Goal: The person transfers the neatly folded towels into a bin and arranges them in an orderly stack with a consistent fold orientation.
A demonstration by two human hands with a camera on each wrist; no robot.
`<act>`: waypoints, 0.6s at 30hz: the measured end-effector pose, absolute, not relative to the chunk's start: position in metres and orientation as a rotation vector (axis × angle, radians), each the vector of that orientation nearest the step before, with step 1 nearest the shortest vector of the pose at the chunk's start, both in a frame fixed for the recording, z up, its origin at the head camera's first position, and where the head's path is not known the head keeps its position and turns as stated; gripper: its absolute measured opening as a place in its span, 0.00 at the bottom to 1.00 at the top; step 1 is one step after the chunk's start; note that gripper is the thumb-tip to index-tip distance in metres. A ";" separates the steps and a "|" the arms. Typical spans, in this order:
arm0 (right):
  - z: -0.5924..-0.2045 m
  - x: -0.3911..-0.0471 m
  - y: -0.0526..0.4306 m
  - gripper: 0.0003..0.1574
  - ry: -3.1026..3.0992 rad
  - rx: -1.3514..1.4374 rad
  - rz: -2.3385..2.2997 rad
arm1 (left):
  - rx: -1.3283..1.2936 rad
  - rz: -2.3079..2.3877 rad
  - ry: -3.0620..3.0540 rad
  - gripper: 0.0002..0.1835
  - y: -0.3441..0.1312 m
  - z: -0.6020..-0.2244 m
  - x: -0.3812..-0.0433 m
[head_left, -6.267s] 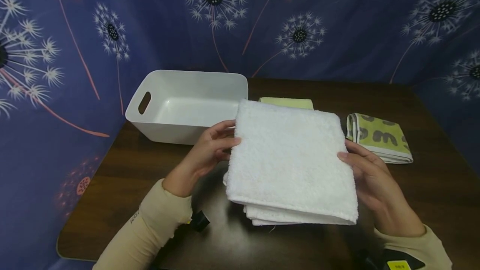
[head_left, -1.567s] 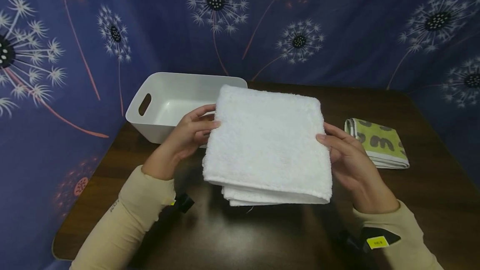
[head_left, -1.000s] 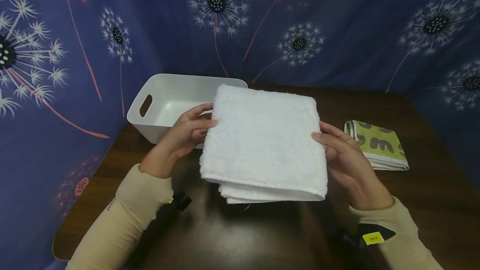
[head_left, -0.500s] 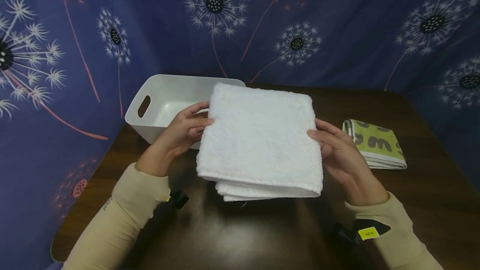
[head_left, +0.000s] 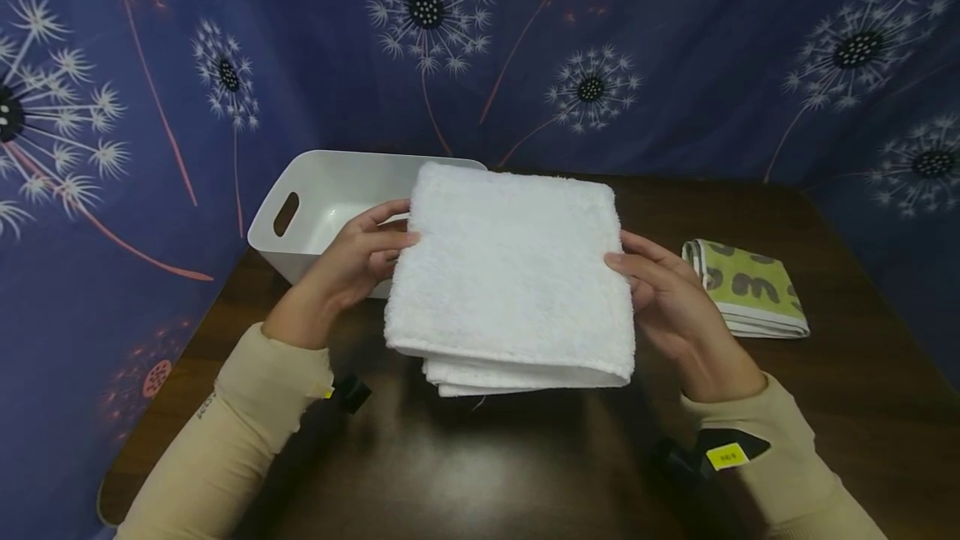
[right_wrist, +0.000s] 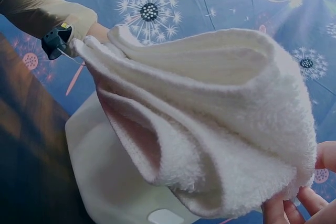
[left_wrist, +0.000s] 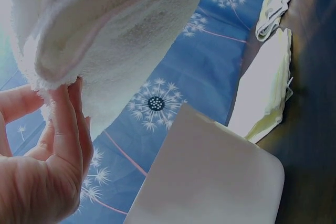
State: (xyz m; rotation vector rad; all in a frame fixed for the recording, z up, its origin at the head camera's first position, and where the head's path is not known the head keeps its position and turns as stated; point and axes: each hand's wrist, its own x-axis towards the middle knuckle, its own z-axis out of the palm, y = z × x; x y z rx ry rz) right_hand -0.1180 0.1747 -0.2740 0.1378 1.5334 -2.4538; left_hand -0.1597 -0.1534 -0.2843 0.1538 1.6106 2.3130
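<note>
A folded white terry towel (head_left: 517,273) hangs above the table, held by both hands. On its left edge my left hand (head_left: 348,265) pinches it, thumb on top and fingers behind. My right hand (head_left: 675,302) grips the opposite edge the same way. Seen in the right wrist view, the towel (right_wrist: 210,114) has several loose folds bulging on its lower side. The left wrist view has the left hand (left_wrist: 47,156) with its fingertips against the towel. The fingers under the towel are partly hidden in the head view.
Behind the left hand stands a white plastic bin (head_left: 360,175) with a handle hole, partly covered by the towel. A green patterned folded towel (head_left: 750,286) lies at the right. The left wrist view shows a pale yellow folded towel (left_wrist: 262,85) beside the bin.
Both hands and the white towel have shifted left and slightly up, partly over the bin in view. The pale yellow towel, seen earliest, is now hidden in the head view. Both grips stay the same.
</note>
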 end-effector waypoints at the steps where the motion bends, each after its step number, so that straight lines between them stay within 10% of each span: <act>1: -0.274 -0.118 0.174 0.32 1.528 0.137 -2.456 | 0.153 2.313 1.612 0.22 -0.154 -0.284 -0.160; 18: -0.272 -0.123 0.166 0.28 1.552 0.166 -2.455 | 0.151 2.349 1.572 0.20 -0.161 -0.284 -0.163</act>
